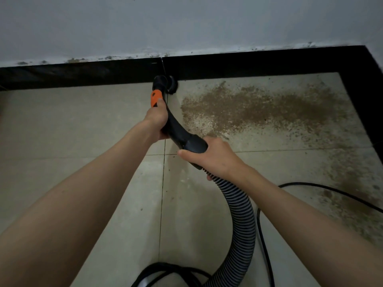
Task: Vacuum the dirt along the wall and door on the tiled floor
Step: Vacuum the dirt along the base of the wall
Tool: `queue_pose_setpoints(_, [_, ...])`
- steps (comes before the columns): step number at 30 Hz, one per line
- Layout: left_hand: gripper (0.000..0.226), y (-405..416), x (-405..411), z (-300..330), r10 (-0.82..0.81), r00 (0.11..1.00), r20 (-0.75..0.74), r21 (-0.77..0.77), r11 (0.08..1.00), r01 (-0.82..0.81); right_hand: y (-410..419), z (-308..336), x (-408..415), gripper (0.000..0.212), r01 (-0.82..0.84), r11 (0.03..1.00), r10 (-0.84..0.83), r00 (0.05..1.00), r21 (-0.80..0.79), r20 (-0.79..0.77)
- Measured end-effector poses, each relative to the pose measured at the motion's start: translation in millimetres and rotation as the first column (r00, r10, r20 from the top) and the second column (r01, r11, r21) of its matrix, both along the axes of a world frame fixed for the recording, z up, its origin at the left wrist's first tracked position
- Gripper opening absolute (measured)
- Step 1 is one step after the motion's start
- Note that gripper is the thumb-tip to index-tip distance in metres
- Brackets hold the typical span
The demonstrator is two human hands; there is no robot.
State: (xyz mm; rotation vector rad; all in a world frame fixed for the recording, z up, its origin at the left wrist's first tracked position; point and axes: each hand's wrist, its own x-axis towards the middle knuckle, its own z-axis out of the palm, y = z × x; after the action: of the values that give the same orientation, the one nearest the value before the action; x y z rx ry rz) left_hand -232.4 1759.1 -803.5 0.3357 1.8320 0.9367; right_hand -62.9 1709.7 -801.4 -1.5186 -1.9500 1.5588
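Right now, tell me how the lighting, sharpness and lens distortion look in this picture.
Head view: dim, flat light with no glare; the black skirting bows from wide-angle distortion; the left hand, right hand and vacuum handle read fairly sharp; the dirt patch looks soft and grainy; corners darken.

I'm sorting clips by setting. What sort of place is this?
Probably an indoor room corner, perhaps in a home: glossy beige floor tiles, a black skirting strip under a scuffed painted wall, and a vacuum hose.
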Motion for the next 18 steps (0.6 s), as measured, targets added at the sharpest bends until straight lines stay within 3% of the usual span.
queue_pose_setpoints(10, [0.061, -4, 21, -23, 0.129, 0.99, 0.055, 0.025, 0.991, -0.131, 0, -9, 24, 0.062, -0.024, 1.0, 0.025, 0.998, -0.006, 0.059])
queue_pose_setpoints(18, [0.057, -7, 35, -29, 0.195, 0.977, 0.09, 0.039, 0.979, -0.2, -2, -14, 35, 0.053, -0.032, 0.999, 0.03, 0.997, 0.027, 0.074])
